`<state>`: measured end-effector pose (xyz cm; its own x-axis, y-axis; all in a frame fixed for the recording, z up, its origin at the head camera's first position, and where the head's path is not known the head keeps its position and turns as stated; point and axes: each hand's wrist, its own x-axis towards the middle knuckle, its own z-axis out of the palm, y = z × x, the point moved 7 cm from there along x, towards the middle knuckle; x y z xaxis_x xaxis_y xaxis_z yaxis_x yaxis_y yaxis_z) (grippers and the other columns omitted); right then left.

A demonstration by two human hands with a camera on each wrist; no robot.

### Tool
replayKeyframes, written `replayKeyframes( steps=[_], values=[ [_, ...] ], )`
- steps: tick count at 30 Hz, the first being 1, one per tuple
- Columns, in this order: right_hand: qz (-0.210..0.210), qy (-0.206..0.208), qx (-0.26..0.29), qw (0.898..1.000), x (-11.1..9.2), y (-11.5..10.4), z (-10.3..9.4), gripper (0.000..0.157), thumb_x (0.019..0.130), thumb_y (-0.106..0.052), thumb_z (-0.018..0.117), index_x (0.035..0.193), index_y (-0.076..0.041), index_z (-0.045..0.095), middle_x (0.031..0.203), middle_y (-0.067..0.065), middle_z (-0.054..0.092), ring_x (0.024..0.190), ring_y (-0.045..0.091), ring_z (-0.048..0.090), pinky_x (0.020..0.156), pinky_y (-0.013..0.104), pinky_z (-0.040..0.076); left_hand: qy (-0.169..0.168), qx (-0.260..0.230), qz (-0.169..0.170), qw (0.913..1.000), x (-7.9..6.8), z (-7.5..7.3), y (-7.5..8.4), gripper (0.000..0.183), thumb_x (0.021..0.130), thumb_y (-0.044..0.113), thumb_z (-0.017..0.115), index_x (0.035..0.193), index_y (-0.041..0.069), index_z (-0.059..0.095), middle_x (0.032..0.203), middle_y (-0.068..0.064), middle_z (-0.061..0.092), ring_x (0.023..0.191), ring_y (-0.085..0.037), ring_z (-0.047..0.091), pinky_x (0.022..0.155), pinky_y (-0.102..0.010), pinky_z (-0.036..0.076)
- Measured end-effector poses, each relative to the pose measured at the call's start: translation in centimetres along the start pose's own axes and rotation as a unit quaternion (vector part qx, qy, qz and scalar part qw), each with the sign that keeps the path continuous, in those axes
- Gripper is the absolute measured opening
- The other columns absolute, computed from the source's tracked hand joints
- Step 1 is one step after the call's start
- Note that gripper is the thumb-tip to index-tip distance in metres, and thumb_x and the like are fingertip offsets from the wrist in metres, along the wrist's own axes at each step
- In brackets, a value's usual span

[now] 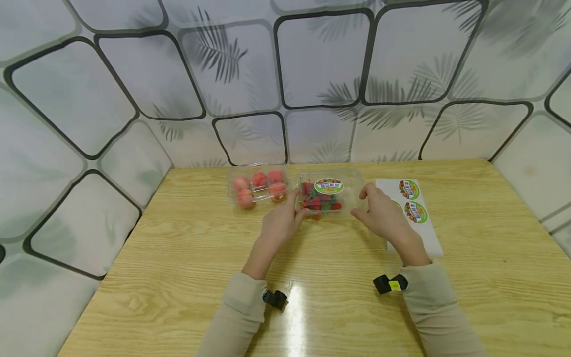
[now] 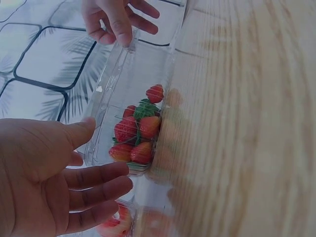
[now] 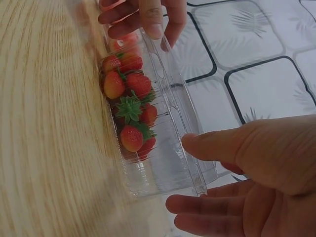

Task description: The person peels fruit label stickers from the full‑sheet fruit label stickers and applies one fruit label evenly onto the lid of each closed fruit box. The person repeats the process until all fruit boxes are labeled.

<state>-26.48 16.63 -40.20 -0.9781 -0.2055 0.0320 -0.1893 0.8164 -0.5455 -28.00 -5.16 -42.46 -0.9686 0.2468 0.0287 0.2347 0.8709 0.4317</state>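
Note:
A clear plastic clamshell (image 1: 352,181) of strawberries (image 1: 314,202) lies in front of the person, with a round green-edged fruit sticker (image 1: 329,186) on its lid. The berries lie toward its left side. My left hand (image 1: 280,222) grips the left end, thumb at the rim and fingers round the end wall (image 2: 136,169). At the opposite end my right hand (image 1: 384,212) holds the right front corner, its thumb on the rim (image 3: 185,148) and its fingers beside the end. In the left wrist view the lid's sticker is hidden.
Left of the strawberries stands another clear clamshell (image 1: 232,186) with several peach-like red fruits (image 1: 246,199). A white sheet (image 1: 424,238) with round stickers (image 1: 416,212) lies on the right, partly under my right hand. The patterned wall (image 1: 323,59) rises behind the wooden table (image 1: 178,277).

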Motion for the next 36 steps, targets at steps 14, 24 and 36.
replayKeyframes(
  steps=[14, 24, 36],
  values=[
    [-0.014, 0.030, -0.012, 0.999, 0.3, -0.1, -0.2, 0.025, 0.094, -0.018, 0.069, 0.075, -0.005, 0.059, 0.140, 0.040, 0.043, 0.067, 0.034, 0.062, 0.048, 0.032, 0.040, 0.024, 0.008, -0.026, 0.9994, 0.5, 0.0, -0.2, 0.056, 0.100, 0.047, 0.052, 0.143, 0.011, 0.045, 0.081, -0.005, 0.069, 0.055, -0.016, 0.055, 0.045, -0.031, 0.040],
    [-0.025, 0.038, -0.010, 0.999, 0.5, 0.0, -0.1, 0.021, 0.094, -0.015, 0.067, 0.078, -0.003, 0.061, 0.138, 0.041, 0.045, 0.126, 0.054, 0.047, 0.053, 0.034, 0.044, 0.072, -0.002, -0.018, 0.9972, 0.5, -0.4, 0.0, 0.041, 0.099, 0.044, 0.058, 0.120, 0.009, 0.054, 0.071, -0.003, 0.064, 0.051, -0.014, 0.051, 0.044, -0.029, 0.036],
    [-0.021, 0.036, 0.018, 0.999, 0.6, 0.1, 0.4, 0.014, 0.095, -0.013, 0.064, 0.088, 0.000, 0.064, 0.146, 0.041, 0.035, 0.089, 0.038, 0.069, 0.067, 0.042, 0.056, 0.131, 0.020, -0.004, 0.9912, 0.9, -1.0, 0.4, 0.025, 0.099, 0.035, 0.061, 0.102, 0.010, 0.061, 0.080, -0.007, 0.070, 0.061, -0.021, 0.063, 0.047, -0.033, 0.044]
  ],
)
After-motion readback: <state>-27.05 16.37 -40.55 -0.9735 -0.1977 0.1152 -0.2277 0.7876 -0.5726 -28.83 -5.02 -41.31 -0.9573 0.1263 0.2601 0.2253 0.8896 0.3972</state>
